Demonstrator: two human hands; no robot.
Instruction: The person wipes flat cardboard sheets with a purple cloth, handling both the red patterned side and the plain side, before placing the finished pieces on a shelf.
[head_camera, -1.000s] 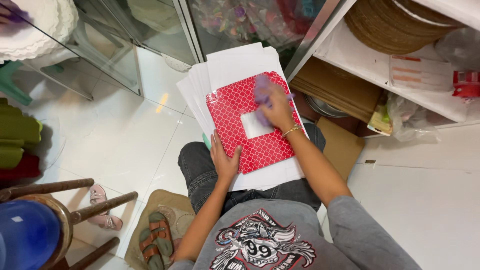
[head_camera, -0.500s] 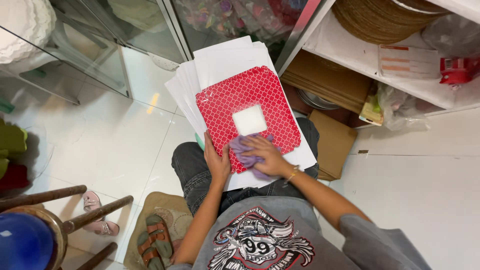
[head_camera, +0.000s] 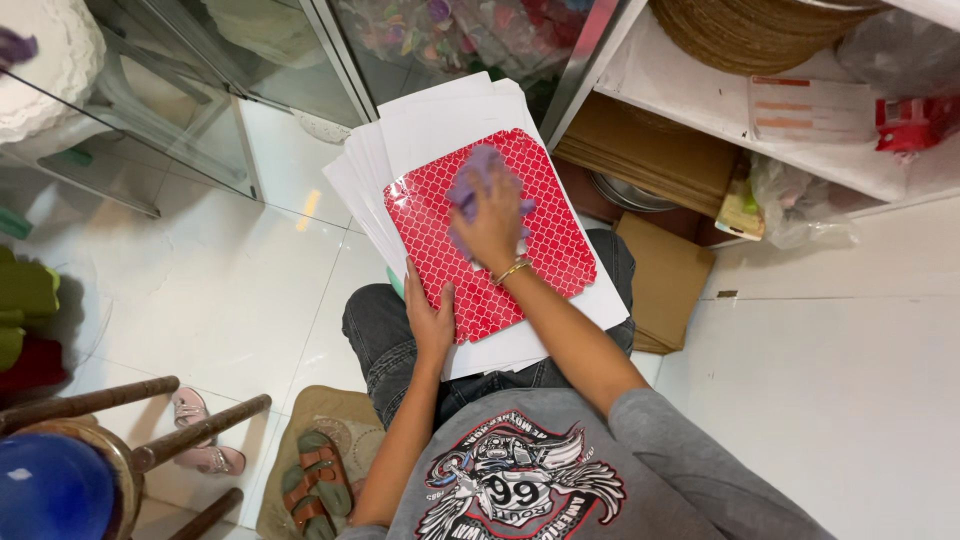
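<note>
At the bottom of the frame, your knees hold a stack of white sheets (head_camera: 560, 335). Your left hand (head_camera: 432, 318) lies flat on the near left corner of the red patterned board (head_camera: 440, 235), fingers close together and thumb out. The board sits on top of the stack, in the middle of the frame. Your right hand (head_camera: 492, 222) is a bit farther up, pressing a purple cloth (head_camera: 470, 183) on the board with fingers curled over it. Brown cardboard (head_camera: 665, 285) rests on the right.
</note>
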